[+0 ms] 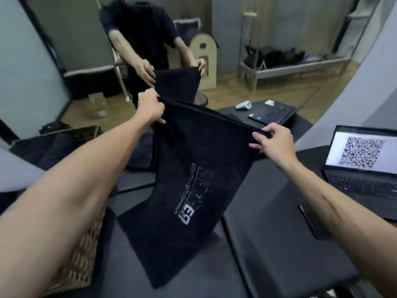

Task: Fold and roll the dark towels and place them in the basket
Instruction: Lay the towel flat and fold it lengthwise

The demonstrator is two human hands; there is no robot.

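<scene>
- towel (193,168): black, with a pale grey printed logo and lettering, faded in places
- basket (86,254): tan wicker, woven pattern; dark navy rolls inside
- table (279,233): black, matte
- near laptop (363,168): black body; white screen with a black square code pattern
- far laptop (277,114): black; small yellow, green and blue stickers at its corner
- controller (243,105): white
- second towel (178,82): black, plain
- other person's shirt (139,29): dark navy
- floor (225,91): light brown wood
- cabinet (203,63): pale beige wood
- shelf (300,67): grey metal; black bags on it
- walls: grey-green at left; pale grey at right
</scene>
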